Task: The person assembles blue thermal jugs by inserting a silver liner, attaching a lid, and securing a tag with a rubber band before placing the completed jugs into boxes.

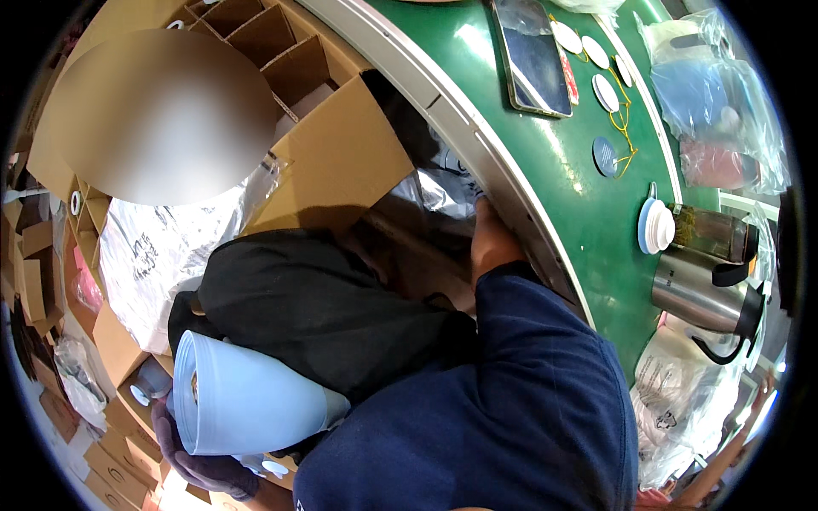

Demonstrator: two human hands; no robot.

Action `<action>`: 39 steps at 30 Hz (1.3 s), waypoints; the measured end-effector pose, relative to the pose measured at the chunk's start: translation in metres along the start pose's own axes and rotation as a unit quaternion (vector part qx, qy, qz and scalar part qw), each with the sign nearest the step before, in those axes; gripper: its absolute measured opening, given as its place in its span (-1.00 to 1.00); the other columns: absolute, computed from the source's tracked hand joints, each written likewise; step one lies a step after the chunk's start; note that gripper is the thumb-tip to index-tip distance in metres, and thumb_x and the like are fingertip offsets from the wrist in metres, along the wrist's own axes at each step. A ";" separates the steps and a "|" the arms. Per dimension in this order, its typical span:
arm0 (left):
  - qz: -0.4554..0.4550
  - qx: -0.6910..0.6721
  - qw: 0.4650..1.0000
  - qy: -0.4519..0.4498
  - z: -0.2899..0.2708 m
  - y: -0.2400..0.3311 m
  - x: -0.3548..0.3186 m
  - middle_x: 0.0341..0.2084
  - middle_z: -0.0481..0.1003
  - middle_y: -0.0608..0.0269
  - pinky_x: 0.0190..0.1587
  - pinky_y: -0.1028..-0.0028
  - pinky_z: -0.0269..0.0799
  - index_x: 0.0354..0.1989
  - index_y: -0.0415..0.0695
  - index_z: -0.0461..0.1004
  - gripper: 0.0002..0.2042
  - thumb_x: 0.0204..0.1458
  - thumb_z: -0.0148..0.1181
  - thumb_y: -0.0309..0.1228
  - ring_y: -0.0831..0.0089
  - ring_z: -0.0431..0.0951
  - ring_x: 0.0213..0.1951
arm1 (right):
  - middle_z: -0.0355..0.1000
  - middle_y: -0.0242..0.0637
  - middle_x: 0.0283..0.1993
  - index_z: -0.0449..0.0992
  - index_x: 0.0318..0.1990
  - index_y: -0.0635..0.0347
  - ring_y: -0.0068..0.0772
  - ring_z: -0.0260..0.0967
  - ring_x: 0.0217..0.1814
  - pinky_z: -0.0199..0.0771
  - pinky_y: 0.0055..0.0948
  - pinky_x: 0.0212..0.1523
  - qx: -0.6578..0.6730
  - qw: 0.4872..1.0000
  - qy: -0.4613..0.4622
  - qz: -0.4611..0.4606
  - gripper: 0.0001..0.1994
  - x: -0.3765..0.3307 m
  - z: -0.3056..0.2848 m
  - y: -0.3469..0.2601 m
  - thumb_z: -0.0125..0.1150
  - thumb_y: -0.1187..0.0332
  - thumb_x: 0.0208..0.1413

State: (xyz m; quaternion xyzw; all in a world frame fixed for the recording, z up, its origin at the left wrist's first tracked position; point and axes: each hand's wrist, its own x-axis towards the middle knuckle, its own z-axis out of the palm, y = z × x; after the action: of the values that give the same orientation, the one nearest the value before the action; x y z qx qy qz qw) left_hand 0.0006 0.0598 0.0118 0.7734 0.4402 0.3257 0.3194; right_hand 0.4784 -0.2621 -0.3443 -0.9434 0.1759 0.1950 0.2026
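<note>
My left hand (194,464), in a dark grey glove, is wrapped round the lower side of a large light blue tapered plastic cup (247,400). The cup lies tilted beside my black-trousered leg (332,307), its wide open mouth facing left. My right forearm (494,243) reaches down past the metal edge of the green table. The right hand's fingers are hidden behind that edge, close to some silvery plastic wrapping (443,192).
Beside my legs stands a cardboard box (341,153) with dividers, and white plastic bags (158,255) lie across it. The green table (545,183) holds a phone (532,60), round tags on yellow strings (606,92), a steel jug (703,289) and a blue-and-white lid (656,226).
</note>
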 end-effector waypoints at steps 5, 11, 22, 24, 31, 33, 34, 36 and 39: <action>0.041 0.003 0.995 0.088 -0.027 -0.006 -0.004 0.16 0.39 -0.11 0.31 0.14 0.26 0.19 -0.41 0.32 -0.46 0.37 -0.29 -0.13 0.08 0.39 0.20 | 0.38 0.10 0.08 0.46 0.03 0.29 0.15 0.33 0.13 0.32 0.00 0.13 0.026 0.994 0.043 -0.093 -0.53 -0.041 -0.014 0.014 0.26 0.16 0.04; 0.260 0.042 0.964 0.033 -0.011 0.058 -0.031 0.06 0.41 -0.22 0.26 -0.03 0.24 0.09 -0.39 0.38 -0.40 0.20 -0.03 0.02 -0.08 0.41 0.14 | 0.35 0.01 -0.08 0.42 0.00 0.33 0.07 0.35 -0.01 0.38 -0.07 0.03 0.153 0.857 0.061 -0.489 -0.45 -0.213 -0.046 -0.043 0.43 0.25 -0.15; -0.045 -0.461 0.884 -0.071 0.002 0.124 0.014 0.12 0.39 0.07 0.24 0.36 0.26 0.35 -0.35 0.09 -0.25 -0.01 0.29 -0.37 0.36 0.39 0.14 | 0.40 -0.16 -0.09 0.43 0.14 0.27 -0.08 0.38 -0.13 0.37 -0.15 -0.03 0.272 0.440 -0.049 -0.854 -0.43 -0.452 -0.190 -0.222 0.33 0.32 -0.10; -0.006 -0.461 0.886 -0.053 -0.011 0.113 0.014 0.09 0.42 0.09 0.20 0.38 0.31 0.32 -0.34 0.15 -0.31 0.02 0.27 -0.37 0.38 0.43 0.10 | 0.41 -0.12 -0.11 0.43 0.14 0.25 -0.08 0.39 -0.11 0.40 -0.19 -0.06 0.232 0.461 -0.022 -0.856 -0.45 -0.464 -0.196 -0.234 0.28 0.41 -0.11; 0.252 -0.051 0.966 0.012 -0.036 0.073 0.033 0.20 0.33 -0.04 0.23 0.23 0.30 0.26 -0.23 0.31 -0.36 -0.06 0.32 -0.34 0.08 0.41 0.14 | 0.44 -0.03 0.02 0.35 0.22 0.37 -0.24 0.40 0.09 0.36 -0.29 0.16 0.320 0.597 -0.365 -0.639 -0.49 -0.469 -0.174 -0.235 0.21 0.33 0.13; 0.420 0.186 0.888 -0.012 -0.042 0.077 0.043 0.24 0.28 -0.08 0.29 0.16 0.20 0.23 -0.21 0.34 -0.32 -0.14 0.38 -0.34 -0.04 0.28 0.25 | 0.38 -0.01 0.13 0.28 0.27 0.38 -0.27 0.34 0.19 0.30 -0.33 0.22 0.382 0.570 -0.486 -0.540 -0.43 -0.473 -0.167 -0.244 0.19 0.30 0.14; 0.491 0.302 0.817 -0.022 -0.046 0.077 0.047 0.26 0.25 -0.10 0.33 0.12 0.15 0.22 -0.20 0.36 -0.31 -0.18 0.41 -0.34 -0.10 0.22 0.30 | 0.36 0.00 0.19 0.25 0.29 0.39 -0.29 0.30 0.24 0.27 -0.35 0.26 0.411 0.549 -0.543 -0.484 -0.41 -0.477 -0.166 -0.251 0.18 0.28 0.14; 0.447 0.213 0.869 0.016 -0.045 0.068 0.042 0.34 0.14 -0.02 0.40 0.12 -0.02 0.39 -0.19 0.09 0.00 -0.24 0.51 -0.10 -0.05 0.04 0.41 | 0.27 -0.06 0.28 0.13 0.34 0.43 -0.34 0.22 0.31 0.18 -0.39 0.32 0.387 0.555 -0.513 -0.529 -0.37 -0.477 -0.168 -0.259 0.11 0.28 0.18; 0.238 -0.282 0.929 0.037 -0.038 0.050 0.047 0.42 -0.03 0.04 0.43 0.17 -0.09 0.47 -0.21 -0.34 0.31 -0.28 0.52 0.12 0.16 0.02 0.42 | 0.27 -0.09 0.28 0.11 0.36 0.43 -0.37 0.21 0.31 0.16 -0.41 0.35 0.497 0.467 -0.550 -0.482 -0.35 -0.474 -0.163 -0.266 0.11 0.31 0.15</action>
State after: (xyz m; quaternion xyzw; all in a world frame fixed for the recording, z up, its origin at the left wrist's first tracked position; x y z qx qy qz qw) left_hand 0.0134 0.0889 0.0832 0.7206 0.1446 0.5315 0.4211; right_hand 0.2273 0.0125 0.0847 -0.3176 -0.3876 0.4249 0.7539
